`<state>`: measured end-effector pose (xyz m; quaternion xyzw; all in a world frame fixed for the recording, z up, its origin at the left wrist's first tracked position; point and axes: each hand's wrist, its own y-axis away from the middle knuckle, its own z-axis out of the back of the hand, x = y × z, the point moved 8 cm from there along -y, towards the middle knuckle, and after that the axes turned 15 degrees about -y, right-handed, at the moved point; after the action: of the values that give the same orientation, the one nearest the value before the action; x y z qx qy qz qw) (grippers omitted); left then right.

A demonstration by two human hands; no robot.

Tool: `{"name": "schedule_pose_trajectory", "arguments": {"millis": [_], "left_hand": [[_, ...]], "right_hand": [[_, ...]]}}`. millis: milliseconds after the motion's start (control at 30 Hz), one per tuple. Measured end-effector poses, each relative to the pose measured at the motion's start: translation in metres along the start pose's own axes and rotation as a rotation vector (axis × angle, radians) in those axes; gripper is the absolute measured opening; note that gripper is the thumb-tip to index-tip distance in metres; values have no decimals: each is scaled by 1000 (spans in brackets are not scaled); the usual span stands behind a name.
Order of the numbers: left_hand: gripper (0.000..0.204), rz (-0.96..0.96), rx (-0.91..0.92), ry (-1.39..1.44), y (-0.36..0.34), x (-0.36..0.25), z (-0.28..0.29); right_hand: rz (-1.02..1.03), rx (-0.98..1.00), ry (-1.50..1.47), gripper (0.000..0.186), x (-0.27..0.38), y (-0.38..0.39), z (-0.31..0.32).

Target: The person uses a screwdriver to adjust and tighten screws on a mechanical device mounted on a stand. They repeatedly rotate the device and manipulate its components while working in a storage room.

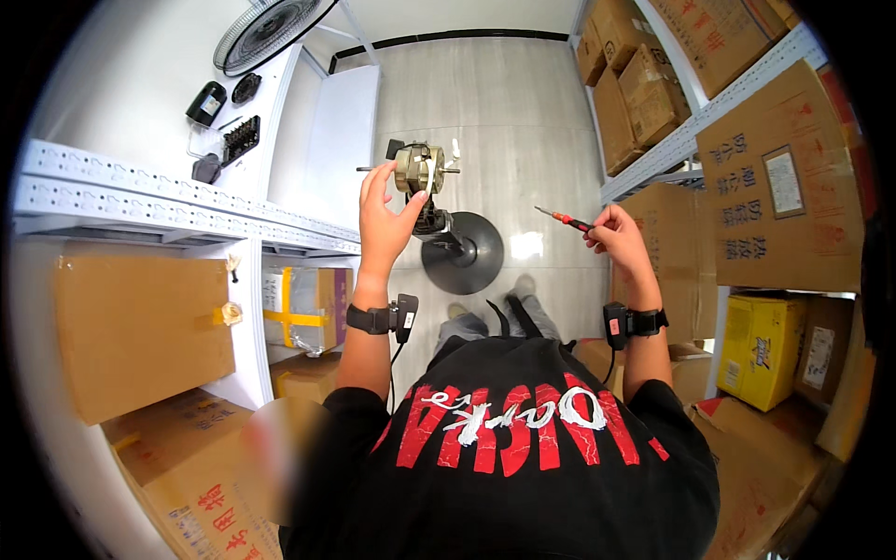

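My left hand (390,210) grips the left side of a metal fan motor (420,171), with fingers and thumb around its housing. The motor, with a shaft sticking out at each side, sits atop a stand with a round black base (462,280) on the floor, just beyond my feet. To the right of it, my right hand (611,233) holds a red and black screwdriver (574,220) in its fingertips, the metal tip pointing left toward the motor but apart from it.
A white shelf (274,112) at the left holds a fan grille (261,33), a black housing (206,104) and a bit set (241,139). Cardboard boxes (149,336) fill shelving on both sides, with a yellow box (756,350) at the right. The tiled floor (504,84) runs between.
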<state>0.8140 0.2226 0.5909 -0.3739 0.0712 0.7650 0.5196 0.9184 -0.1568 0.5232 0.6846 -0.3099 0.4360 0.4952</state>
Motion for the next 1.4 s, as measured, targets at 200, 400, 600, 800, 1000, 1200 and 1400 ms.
{"name": "schedule_pose_trajectory", "arguments": {"millis": [200,400,600,800,1000,1200,1400], "left_hand": [[65,57,-2,-149,-23,-18,-12],[73,81,14,-314,-25,-27,-27],[65,214,-78,-434,-29,-25,-22],[45,279,-13,-291,-17,-8,-5],[53,304,45,-202,-6,-6,-11],[67,327,-113,-22,18,7,-36],[55,501,-338,271,36,4,-49]], "right_hand": [[-39,264,-206,31,19,-44,-9],[-186,522,-180,26,16,-78,-26],[-28,590,-79,28,16,-105,-33],[-125,764,-45,27,32,-105,-62],[-97,878,-26,26,40,-102,-82],[-77,903,41,28,42,-92,-93],[-56,819,21,33,56,-93,-92]]}}
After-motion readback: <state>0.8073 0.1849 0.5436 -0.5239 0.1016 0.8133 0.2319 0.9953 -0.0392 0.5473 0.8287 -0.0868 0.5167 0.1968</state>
